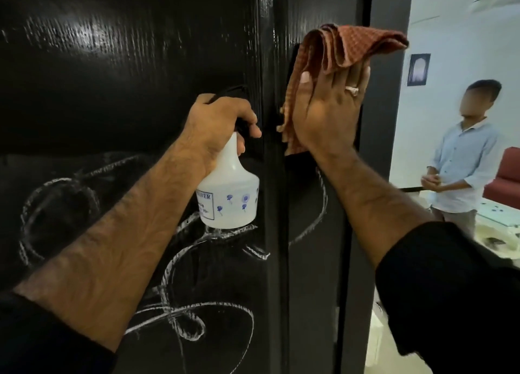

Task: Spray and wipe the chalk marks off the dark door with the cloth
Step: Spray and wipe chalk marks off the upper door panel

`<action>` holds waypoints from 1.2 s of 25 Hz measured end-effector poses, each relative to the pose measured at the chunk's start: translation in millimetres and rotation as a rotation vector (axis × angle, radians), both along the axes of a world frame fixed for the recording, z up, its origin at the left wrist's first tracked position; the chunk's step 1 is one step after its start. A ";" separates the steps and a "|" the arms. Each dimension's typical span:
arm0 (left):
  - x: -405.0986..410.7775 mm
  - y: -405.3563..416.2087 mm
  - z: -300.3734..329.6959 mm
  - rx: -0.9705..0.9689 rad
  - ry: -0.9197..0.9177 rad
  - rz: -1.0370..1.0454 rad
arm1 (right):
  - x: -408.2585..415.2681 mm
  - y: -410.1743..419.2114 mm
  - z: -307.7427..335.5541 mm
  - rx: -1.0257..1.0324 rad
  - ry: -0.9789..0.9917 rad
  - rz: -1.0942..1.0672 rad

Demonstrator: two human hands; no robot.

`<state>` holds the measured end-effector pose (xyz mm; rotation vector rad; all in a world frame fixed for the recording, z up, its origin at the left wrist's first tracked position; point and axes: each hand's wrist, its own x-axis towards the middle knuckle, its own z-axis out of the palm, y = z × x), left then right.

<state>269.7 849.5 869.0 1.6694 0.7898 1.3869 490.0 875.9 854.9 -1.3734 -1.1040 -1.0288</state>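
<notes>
Nearest the camera: two bare forearms with dark sleeves pushed back, reaching up to the dark door (pixel 126 72).
Left hand (pixel 222 126): its fingers are curled round the neck of the spray bottle (pixel 229 188), the index finger forward over the dark trigger head; the bottle hangs upright just in front of the door's middle.
Right hand (pixel 327 112): flat and spread, fingers straight, pressing the cloth (pixel 346 49) against the panel near the door's right edge; a ring shows on one finger.
Cloth: rust-brown, checked, bunched in folds above and left of the palm.
Chalk marks (pixel 180 297): white loops and scrawls across the lower half of the door, reaching past the vertical groove toward the right edge; the upper half looks glossy and unmarked.
Step in hand: wiping, high on the right panel, with the sprayer held ready; most of the marks look untouched.
Next move calls for: probably aiming the nozzle lower at the loops, then bringing the cloth down over them.
Bottle contents: the white plastic is translucent, but no liquid level can be made out.
Beyond the door's right edge: a person in a light shirt, standing well apart.
</notes>
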 end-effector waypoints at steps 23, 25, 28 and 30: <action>-7.1 -9.9 -68.0 -0.112 0.015 0.097 | 2.5 -14.8 7.1 -0.084 -0.128 0.054; -9.6 -15.5 -77.7 -0.138 -0.016 0.130 | 10.2 -23.2 -43.3 -0.185 -0.334 0.070; -14.0 -27.8 -88.4 -0.143 -0.039 0.107 | 51.2 -45.5 -119.0 -0.319 -0.585 0.070; -19.8 -32.9 -95.4 -0.147 -0.051 0.099 | 55.8 -41.4 -110.8 -0.323 -0.518 0.096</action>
